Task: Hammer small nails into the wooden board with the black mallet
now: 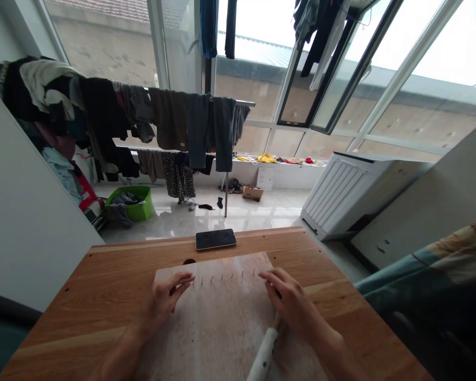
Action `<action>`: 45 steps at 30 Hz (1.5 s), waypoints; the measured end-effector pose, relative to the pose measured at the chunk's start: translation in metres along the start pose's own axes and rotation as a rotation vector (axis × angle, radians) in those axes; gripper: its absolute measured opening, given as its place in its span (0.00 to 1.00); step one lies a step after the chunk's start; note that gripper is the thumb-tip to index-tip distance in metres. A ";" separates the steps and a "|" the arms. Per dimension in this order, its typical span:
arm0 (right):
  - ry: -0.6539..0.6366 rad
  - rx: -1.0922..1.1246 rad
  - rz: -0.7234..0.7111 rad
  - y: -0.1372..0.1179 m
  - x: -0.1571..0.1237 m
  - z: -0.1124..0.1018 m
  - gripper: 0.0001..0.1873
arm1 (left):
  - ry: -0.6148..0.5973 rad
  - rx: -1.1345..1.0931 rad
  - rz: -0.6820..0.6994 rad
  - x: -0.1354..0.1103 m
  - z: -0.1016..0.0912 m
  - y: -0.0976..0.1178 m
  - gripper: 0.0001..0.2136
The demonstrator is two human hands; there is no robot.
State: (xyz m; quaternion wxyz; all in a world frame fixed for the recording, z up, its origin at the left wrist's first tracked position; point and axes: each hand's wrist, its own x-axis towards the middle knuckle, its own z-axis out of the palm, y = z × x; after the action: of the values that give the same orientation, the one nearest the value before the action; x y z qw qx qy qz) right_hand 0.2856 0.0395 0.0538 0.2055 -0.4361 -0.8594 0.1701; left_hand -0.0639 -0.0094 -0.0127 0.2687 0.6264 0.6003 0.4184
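A pale, worn wooden board [222, 317] lies on the table in front of me. Several thin nails [221, 277] stand in a row near its far edge. At the left end of that row, my left hand [170, 291] has thumb and fingertips drawn together beside a nail. My right hand [287, 296] reaches the right end, its fingers closed near the last nail. Anything pinched in either hand is too small to make out. A tool with a white handle [263, 354] rests on the board below my right hand, its far end partly hidden by that hand.
On the wooden table [103, 296], a dark phone [216, 239] lies beyond the board, and a small dark round thing [189, 261] sits at its far edge. Beyond are a clothes-laden rack [168, 119], a green basin [140, 206] and a white ribbed appliance [341, 190].
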 end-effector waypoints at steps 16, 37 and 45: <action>-0.173 -0.030 -0.061 -0.006 0.064 0.032 0.16 | -0.135 0.111 0.020 0.011 0.020 0.022 0.14; -0.172 0.039 -0.024 -0.050 0.079 0.052 0.12 | -0.088 0.019 0.059 0.014 0.042 0.054 0.11; -0.188 0.071 -0.043 -0.050 0.087 0.052 0.11 | -0.093 -0.003 0.007 0.003 0.038 0.053 0.12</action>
State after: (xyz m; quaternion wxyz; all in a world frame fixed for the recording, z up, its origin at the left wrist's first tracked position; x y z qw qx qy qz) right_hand 0.1793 0.0765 0.0509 0.1426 -0.3923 -0.8775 0.2363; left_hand -0.0040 -0.0074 0.0133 0.2958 0.6472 0.5841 0.3905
